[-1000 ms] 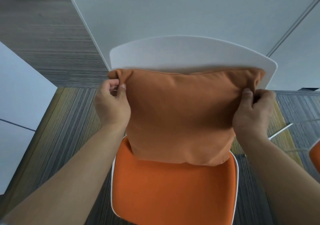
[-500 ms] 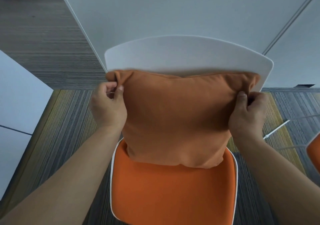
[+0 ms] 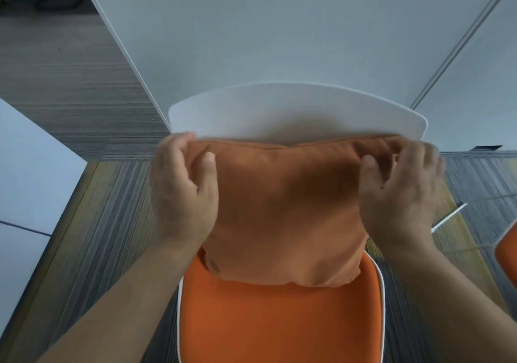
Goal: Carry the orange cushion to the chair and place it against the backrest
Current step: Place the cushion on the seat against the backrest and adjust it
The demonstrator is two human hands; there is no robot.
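The orange cushion (image 3: 285,211) stands upright on the chair's orange seat (image 3: 279,323), its top edge leaning on the white backrest (image 3: 293,110). My left hand (image 3: 181,189) lies over the cushion's top left corner with thumb and fingers apart; the fingertips curl over the top edge. My right hand (image 3: 402,189) covers the top right corner, fingers spread and blurred, thumb resting on the front of the fabric. Both hands touch the cushion without pinching it. The cushion's upper corners are partly hidden by the hands.
A white table or panel (image 3: 279,26) stands right behind the chair. Another white surface (image 3: 25,194) is at the left. Part of a second orange seat (image 3: 507,253) shows at the right edge. Striped carpet (image 3: 106,222) lies around the chair.
The cushion has dropped slightly and settled on the seat against the backrest. Both hands went from pinching its top corners to open, spread fingers.
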